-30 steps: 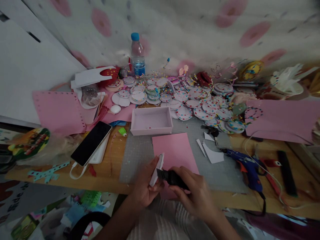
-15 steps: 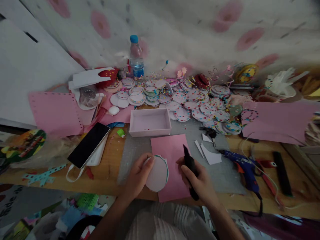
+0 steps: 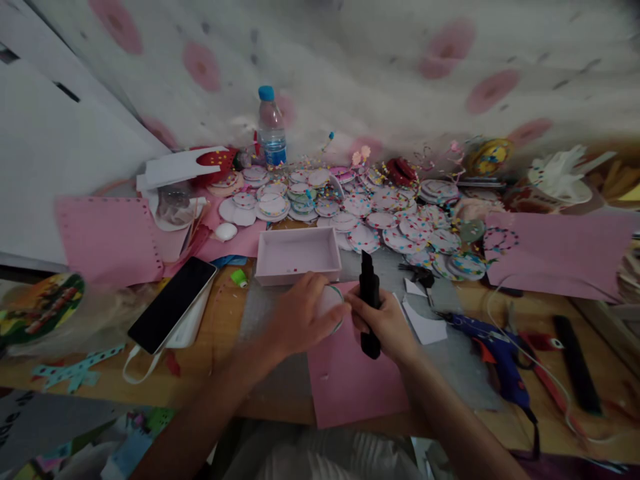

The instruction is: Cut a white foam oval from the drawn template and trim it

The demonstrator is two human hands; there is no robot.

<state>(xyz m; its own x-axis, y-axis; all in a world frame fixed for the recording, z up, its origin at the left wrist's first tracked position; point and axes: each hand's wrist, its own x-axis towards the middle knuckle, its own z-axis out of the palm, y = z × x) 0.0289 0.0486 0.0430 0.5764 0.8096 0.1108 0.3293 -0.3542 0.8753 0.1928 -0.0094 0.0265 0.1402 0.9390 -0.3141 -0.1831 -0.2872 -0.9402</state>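
My left hand (image 3: 300, 317) is closed around a round white paper disc (image 3: 329, 300) with a green line along its edge. Fingers cover much of the disc. A black utility knife (image 3: 370, 287) stands nearly upright in my right hand (image 3: 383, 323), whose fingertips are close to the disc's right side. Whether they touch it, I cannot tell. Below both hands lies a pink sheet (image 3: 355, 390) on a grey cutting mat (image 3: 280, 377). Just beyond the left hand is an open pale pink box (image 3: 297, 275) with tiny bits inside.
Many decorated white discs (image 3: 395, 220) are heaped at the back, near a water bottle (image 3: 273, 127). A phone (image 3: 173, 303) lies left. To the right are white paper scraps (image 3: 425, 321), a blue glue gun (image 3: 493, 343) with its cord, and pliers (image 3: 555, 387).
Both hands have moved up and away from my body, closer together, toward the box. The left hand now covers more of the disc. The knife has turned more upright.
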